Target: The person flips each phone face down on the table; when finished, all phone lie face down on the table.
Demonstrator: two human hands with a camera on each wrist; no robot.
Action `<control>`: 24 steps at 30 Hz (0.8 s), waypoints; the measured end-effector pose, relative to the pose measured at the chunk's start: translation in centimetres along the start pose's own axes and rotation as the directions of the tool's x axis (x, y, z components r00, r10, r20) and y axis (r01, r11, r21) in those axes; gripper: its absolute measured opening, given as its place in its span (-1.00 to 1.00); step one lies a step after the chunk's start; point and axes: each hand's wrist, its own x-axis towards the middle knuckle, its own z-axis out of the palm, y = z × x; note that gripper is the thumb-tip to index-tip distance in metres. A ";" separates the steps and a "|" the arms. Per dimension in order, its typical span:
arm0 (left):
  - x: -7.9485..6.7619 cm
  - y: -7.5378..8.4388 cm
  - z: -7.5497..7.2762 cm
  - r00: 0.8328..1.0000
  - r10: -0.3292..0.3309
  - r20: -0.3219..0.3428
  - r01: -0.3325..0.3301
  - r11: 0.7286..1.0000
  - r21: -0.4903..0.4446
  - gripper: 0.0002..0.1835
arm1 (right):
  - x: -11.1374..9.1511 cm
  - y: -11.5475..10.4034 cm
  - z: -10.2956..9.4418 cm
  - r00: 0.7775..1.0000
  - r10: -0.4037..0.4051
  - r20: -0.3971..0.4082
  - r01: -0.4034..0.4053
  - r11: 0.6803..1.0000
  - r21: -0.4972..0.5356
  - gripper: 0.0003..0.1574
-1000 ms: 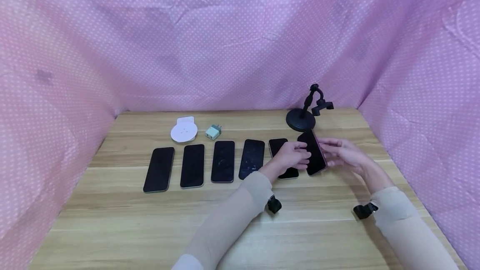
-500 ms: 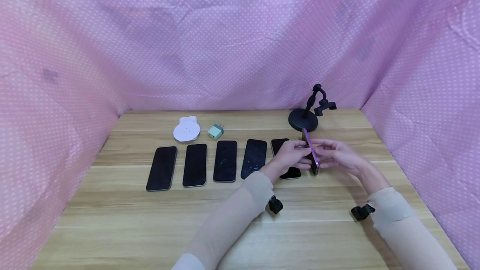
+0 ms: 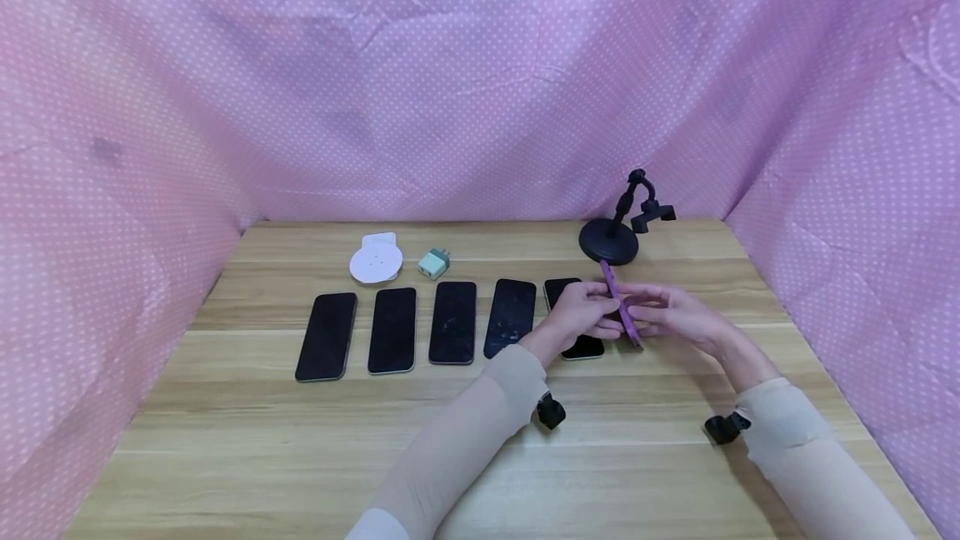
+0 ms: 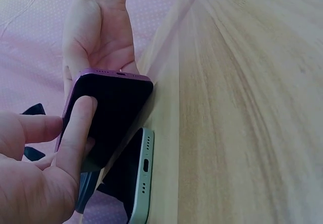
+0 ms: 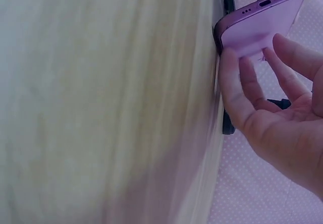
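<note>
A purple phone (image 3: 622, 311) stands on its long edge at the right of the table, its dark screen toward my left hand (image 3: 576, 315). My left hand holds it: in the left wrist view one finger lies across the screen (image 4: 113, 108) and another digit meets the upper edge. My right hand (image 3: 678, 319) is on the other side, its spread fingers touching the purple back (image 5: 262, 30) in the right wrist view. Under my left hand lies a dark phone with a pale green edge (image 4: 144, 176), partly covered in the head view.
Several more dark phones, such as the leftmost phone (image 3: 327, 337), lie in a row on the wooden table (image 3: 315, 457). Behind them are a white round disc (image 3: 377, 262) and a green plug adapter (image 3: 434, 263). A black phone stand (image 3: 609, 242) is just beyond the purple phone.
The purple phone has turned from lying tilted with its screen facing up to standing on edge, now showing its purple side. Both hands have stayed around it.
</note>
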 end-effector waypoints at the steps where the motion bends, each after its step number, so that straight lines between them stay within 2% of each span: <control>1: 0.1 -0.1 0.0 1.000 -0.001 -0.001 0.001 1.000 0.000 -0.64 | -0.1 0.0 0.0 1.000 -0.004 0.000 0.004 1.000 -0.014 -0.23; 7: 0.1 -0.2 0.3 1.000 -0.011 -0.025 0.012 1.000 0.020 -0.59 | -0.3 0.1 -0.3 1.000 -0.024 -0.010 0.023 0.998 -0.061 -0.26; 10: 0.0 -0.3 0.5 0.999 -0.004 -0.053 0.006 0.999 0.051 -0.59 | -0.5 0.0 -0.3 0.999 -0.010 -0.043 0.006 0.996 -0.084 -0.22; 17: 0.2 -1.0 0.9 0.992 0.005 -0.126 0.013 0.989 0.147 -0.55 | -1.1 -0.1 -0.9 0.994 -0.009 -0.108 -0.016 0.974 -0.224 -0.18; 21: 0.2 -1.2 1.1 0.991 0.001 -0.133 0.024 0.983 0.183 -0.52 | -1.3 0.1 -1.3 0.992 -0.027 -0.123 -0.006 0.965 -0.262 -0.21; 24: 0.2 -1.2 1.3 0.992 -0.011 -0.125 0.035 0.982 0.187 -0.50 | -1.3 0.1 -1.7 0.990 -0.009 -0.138 -0.027 0.966 -0.255 -0.21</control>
